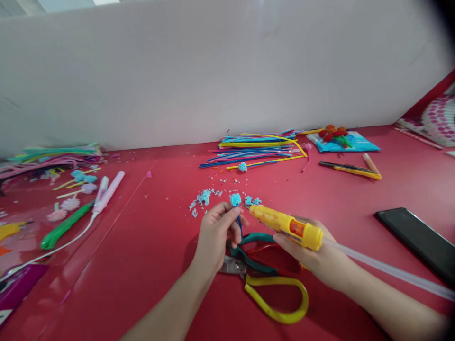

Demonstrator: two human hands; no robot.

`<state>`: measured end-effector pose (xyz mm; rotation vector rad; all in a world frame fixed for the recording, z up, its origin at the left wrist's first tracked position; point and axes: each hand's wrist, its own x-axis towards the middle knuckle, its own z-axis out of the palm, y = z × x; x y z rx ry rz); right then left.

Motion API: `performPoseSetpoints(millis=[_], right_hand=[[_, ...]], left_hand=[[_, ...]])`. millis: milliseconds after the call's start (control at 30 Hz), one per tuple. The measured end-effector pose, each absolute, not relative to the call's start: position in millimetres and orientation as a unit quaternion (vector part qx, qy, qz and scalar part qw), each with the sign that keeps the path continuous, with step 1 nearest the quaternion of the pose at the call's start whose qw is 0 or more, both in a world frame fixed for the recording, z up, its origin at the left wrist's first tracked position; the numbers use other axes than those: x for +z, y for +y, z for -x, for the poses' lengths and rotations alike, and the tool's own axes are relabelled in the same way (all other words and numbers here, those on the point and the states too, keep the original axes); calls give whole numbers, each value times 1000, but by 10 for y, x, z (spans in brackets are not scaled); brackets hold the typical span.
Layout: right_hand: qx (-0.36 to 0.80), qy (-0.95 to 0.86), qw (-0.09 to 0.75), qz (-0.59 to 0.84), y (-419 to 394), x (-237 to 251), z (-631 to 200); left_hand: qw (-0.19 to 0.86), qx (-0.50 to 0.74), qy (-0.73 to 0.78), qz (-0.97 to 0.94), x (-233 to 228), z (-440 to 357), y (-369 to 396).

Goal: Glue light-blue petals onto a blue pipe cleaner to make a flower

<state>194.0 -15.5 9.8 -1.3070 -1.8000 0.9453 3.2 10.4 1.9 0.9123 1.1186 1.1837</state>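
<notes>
My left hand (216,232) pinches a blue-tufted wire stem (237,208) upright above the red worktop (149,265), so the yellow glue gun (286,226) gripped in my right hand (314,255) meets its tuft.

I see left forearm entering from bottom centre, angled up and right. Left hand (216,232) raised off surface, wrist slightly bent, fingertips pinched together at top. Right forearm entering from lower right, angled up and left. Right hand (313,253) palm-down, fingers curled in closed grip, knuckles toward left hand. Hands near, not touching.
</notes>
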Motion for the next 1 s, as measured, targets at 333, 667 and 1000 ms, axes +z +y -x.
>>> performPoseSetpoints(millis=[333, 667, 1000], right_hand=[[131, -776, 104, 608, 159, -9, -2280], [54, -838, 100, 533, 270, 251, -2195], [88, -912, 132, 379, 756, 94, -1098]], left_hand=[[571, 527, 487, -399, -42, 14, 148], [535, 583, 487, -369, -2, 107, 236], [507, 640, 456, -356, 65, 141, 224]])
